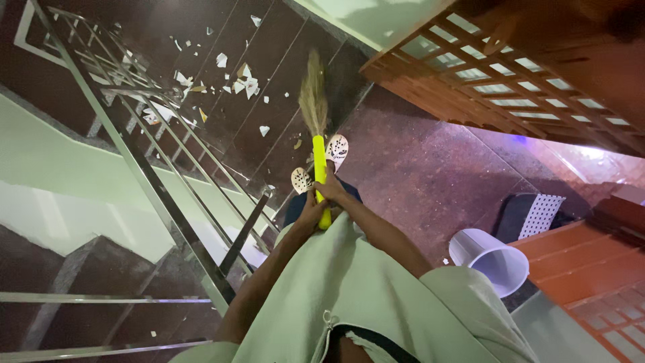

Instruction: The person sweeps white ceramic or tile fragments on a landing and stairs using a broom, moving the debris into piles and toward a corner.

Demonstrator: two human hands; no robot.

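Note:
A grass broom [314, 101] with a bright yellow handle [320, 165] points away from me, its bristles resting on the dark tiled floor. My left hand [312, 210] and my right hand [332, 191] both grip the yellow handle, right above left. My feet in pale perforated clogs [336, 150] stand either side of the handle. Scraps of torn white paper [243, 83] lie scattered on the floor beyond the bristles.
A metal stair railing [168, 175] runs along the left, with steps below it. A white bucket [489, 259] and a white perforated dustpan [541, 214] stand at the right near an orange wall. A wooden lattice door [497, 74] is at the upper right.

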